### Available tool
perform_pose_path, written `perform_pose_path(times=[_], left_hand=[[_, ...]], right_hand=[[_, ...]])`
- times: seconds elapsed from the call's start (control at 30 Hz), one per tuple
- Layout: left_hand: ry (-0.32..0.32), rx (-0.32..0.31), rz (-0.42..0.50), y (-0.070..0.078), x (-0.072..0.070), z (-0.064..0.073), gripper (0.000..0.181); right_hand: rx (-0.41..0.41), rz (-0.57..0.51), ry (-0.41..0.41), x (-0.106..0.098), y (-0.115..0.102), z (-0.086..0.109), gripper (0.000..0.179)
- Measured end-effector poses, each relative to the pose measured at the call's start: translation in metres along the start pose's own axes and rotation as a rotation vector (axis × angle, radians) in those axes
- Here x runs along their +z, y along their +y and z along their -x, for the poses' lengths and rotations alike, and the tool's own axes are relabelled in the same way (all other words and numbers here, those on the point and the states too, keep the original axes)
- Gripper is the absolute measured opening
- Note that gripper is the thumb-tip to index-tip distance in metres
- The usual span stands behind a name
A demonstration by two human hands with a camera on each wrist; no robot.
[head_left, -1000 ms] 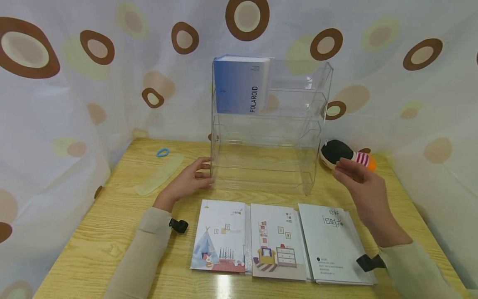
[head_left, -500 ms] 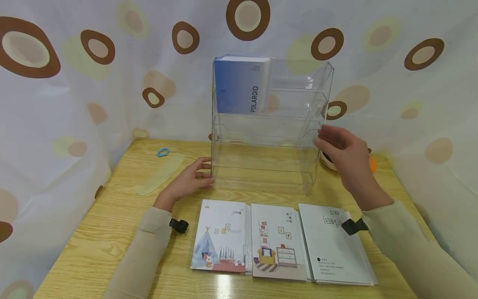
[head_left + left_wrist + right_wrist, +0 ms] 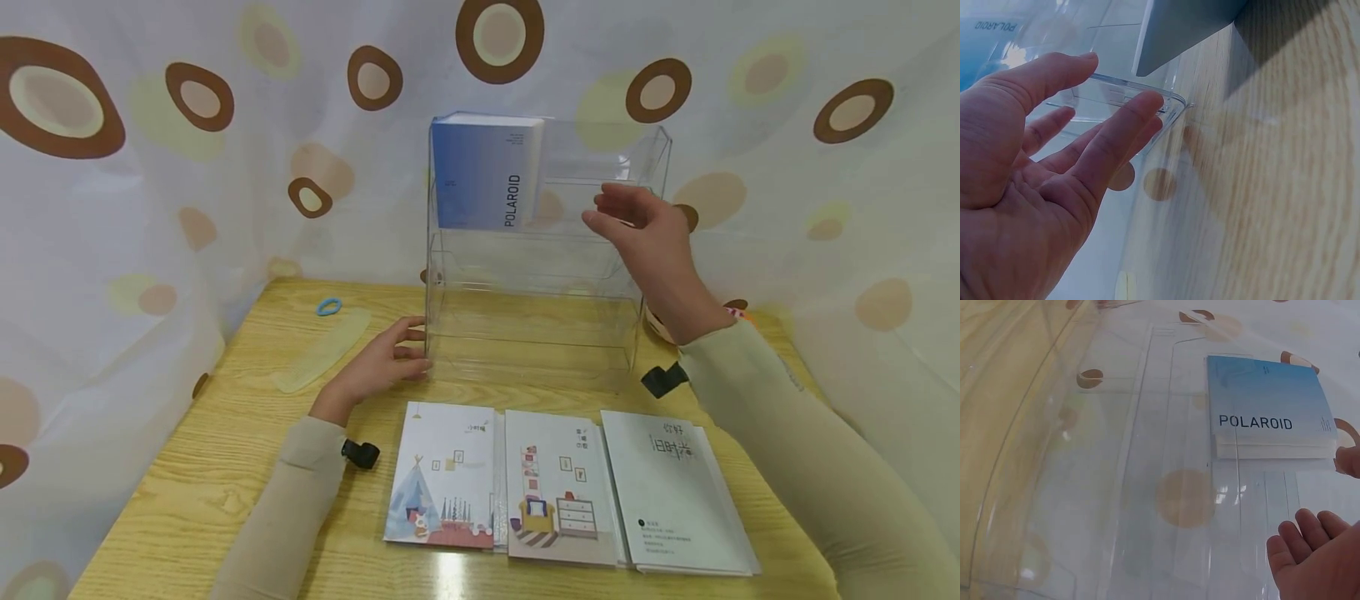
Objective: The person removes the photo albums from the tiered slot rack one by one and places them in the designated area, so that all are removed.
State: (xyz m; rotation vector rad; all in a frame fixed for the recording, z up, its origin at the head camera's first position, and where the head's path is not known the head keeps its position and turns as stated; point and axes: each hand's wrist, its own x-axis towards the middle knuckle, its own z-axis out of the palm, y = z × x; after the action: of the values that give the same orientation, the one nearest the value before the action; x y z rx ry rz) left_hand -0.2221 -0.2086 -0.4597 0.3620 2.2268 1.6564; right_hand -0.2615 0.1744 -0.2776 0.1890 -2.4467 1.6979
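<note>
A clear acrylic rack point(image 3: 525, 339) with stepped tiers stands at the back of the table. In its top tier, on the left, sits a blue-and-white POLAROID book point(image 3: 474, 177). My left hand point(image 3: 375, 367) is at the rack's lower left side, with thumb and fingers spread around its front corner; firm contact is hard to confirm. My right hand point(image 3: 651, 242) hovers before the rack's upper right part, fingers gently bent and holding nothing. In the right wrist view the POLAROID book point(image 3: 1269, 400) appears beyond the right hand point(image 3: 1329, 559).
Three groups of booklets lie in a row in front: a tent-cover booklet point(image 3: 441, 479), an armchair-cover booklet point(image 3: 558, 492) and a plain white-cover booklet point(image 3: 671, 500). A blue ring point(image 3: 328, 307) and a pale yellow strip point(image 3: 326, 350) lie left. A toy point(image 3: 660, 327) is mostly hidden behind my right arm.
My right hand has moved up and left, from near the toy to before the rack's upper right. My left hand and the booklets have stayed in place.
</note>
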Motion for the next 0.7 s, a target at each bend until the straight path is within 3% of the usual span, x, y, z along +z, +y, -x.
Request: perform_pose_path(times=[0.3, 0.7], left_hand=[[0.001, 0.007, -0.012, -0.002, -0.002, 0.001, 0.079], [-0.007, 0.002, -0.012, -0.002, -0.003, 0.002, 0.08]], right_hand=[[-0.053, -0.152, -0.026, 0.024, -0.029, -0.04, 0.061], [-0.02, -0.322, -0.034, 0.053, -0.048, -0.077, 0.061]])
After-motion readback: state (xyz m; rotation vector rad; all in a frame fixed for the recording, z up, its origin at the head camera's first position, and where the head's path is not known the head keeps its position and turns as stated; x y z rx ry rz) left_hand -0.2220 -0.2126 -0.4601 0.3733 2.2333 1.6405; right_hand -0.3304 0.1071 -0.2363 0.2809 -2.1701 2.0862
